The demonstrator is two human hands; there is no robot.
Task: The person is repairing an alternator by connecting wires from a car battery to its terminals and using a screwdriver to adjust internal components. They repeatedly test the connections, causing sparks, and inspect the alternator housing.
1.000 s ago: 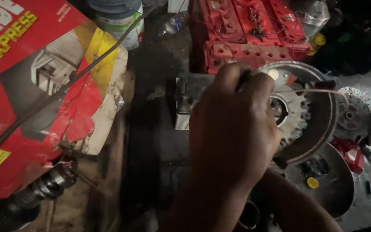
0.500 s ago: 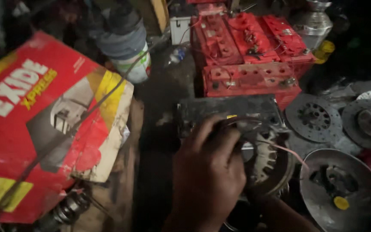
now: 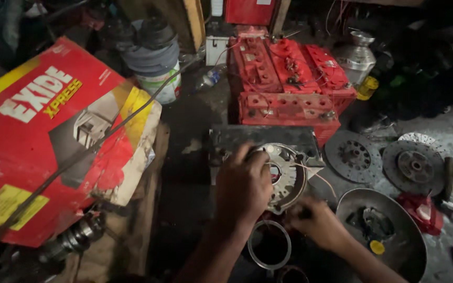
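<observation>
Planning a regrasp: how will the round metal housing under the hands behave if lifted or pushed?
The round metal housing is probably stiff and heavy, being cast and ribbed. Left hand lies on it, right hand at its edge. Likely greasy, so slippery; may roll on its rim.

Red batteries are showing dusty tops; red-and-yellow carton is showing white lettering; grey clutch discs are lying dull.

Two bare forearms come up from the bottom edge, each ending in a bare hand: the left hand and the right hand. No sleeve, glove, watch or ring shows on either, though the light is dim, so small details on the fingers may be lost.
</observation>
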